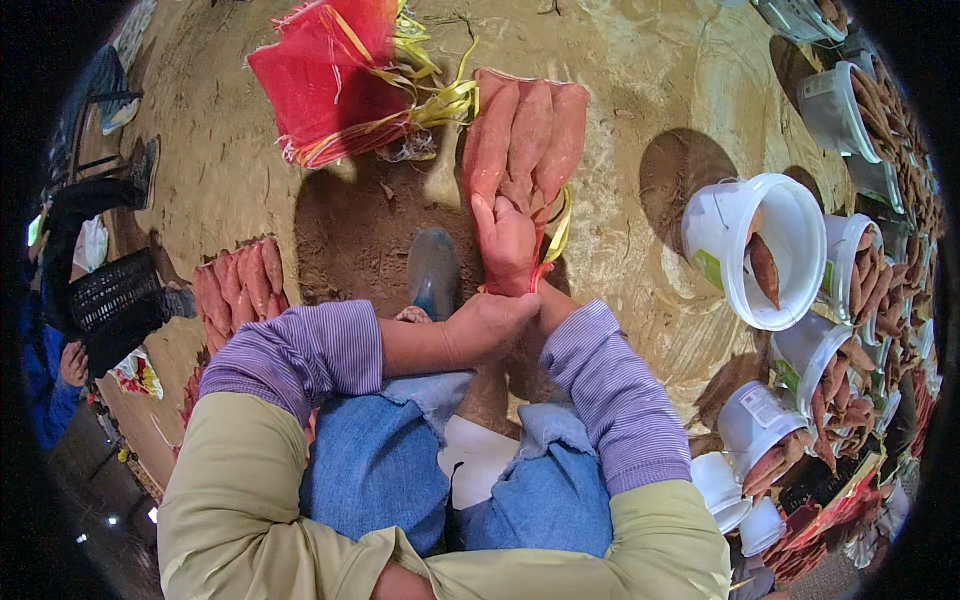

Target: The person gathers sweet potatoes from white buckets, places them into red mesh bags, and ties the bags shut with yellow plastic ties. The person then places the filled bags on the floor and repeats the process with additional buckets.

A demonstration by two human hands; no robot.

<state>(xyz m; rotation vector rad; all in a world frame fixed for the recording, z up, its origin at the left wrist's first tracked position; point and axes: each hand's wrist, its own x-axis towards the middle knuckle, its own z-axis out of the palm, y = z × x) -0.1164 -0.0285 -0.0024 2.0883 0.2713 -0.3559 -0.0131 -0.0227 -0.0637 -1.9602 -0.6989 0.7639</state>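
Note:
A red mesh bag lies on the dirt floor before me, with several sweet potatoes side by side in its far end. My right hand reaches through the bag's mouth, and its fingers touch the near ends of the sweet potatoes. How firmly they hold is hidden by the hand itself. At the right wrist, my left hand grips the gathered mouth of the bag. A yellow drawstring loops out on the bag's right side.
Empty red mesh bags with yellow strings lie at the far left. Filled bags rest to the left. White buckets of sweet potatoes line the right. At the left edge, another person's hand is near a black crate.

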